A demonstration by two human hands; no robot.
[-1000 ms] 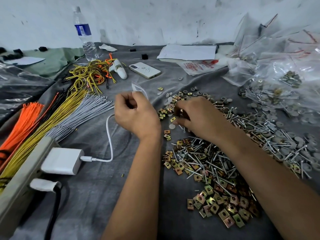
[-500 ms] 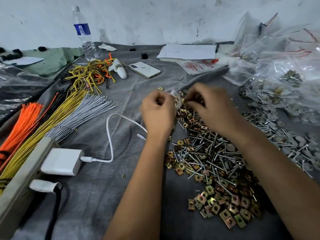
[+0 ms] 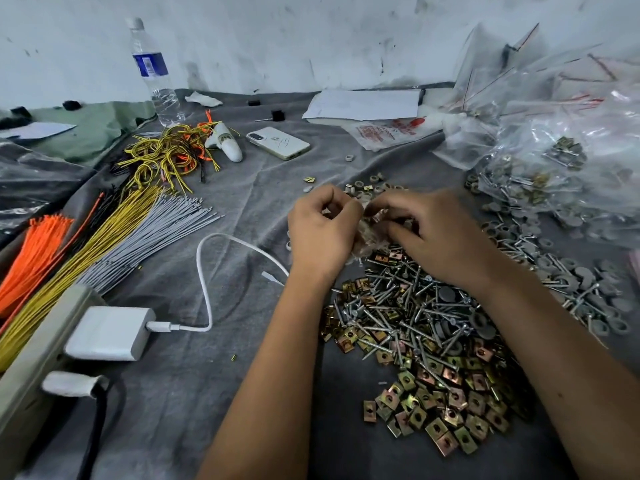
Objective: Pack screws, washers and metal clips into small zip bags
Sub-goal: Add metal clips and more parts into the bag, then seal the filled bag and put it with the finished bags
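My left hand [image 3: 323, 230] and right hand [image 3: 431, 233] meet knuckles-up above the screws [image 3: 398, 306], curled fingers of both pinching one small zip bag [image 3: 367, 237].

A grey cloth [image 3: 221, 403] covers the surface. On it lie a heap of screws [image 3: 401, 306] and brass clips [image 3: 446, 410], grey washers [image 3: 588, 289] to the right, and filled bags [image 3: 561, 161] at the far right. To the left lie grey [image 3: 152, 233], yellow [image 3: 86, 261] and orange ties [image 3: 31, 258], a charger [image 3: 109, 332] with its cable [image 3: 207, 271], a phone [image 3: 278, 143], a bottle [image 3: 156, 74] and papers [image 3: 363, 105].
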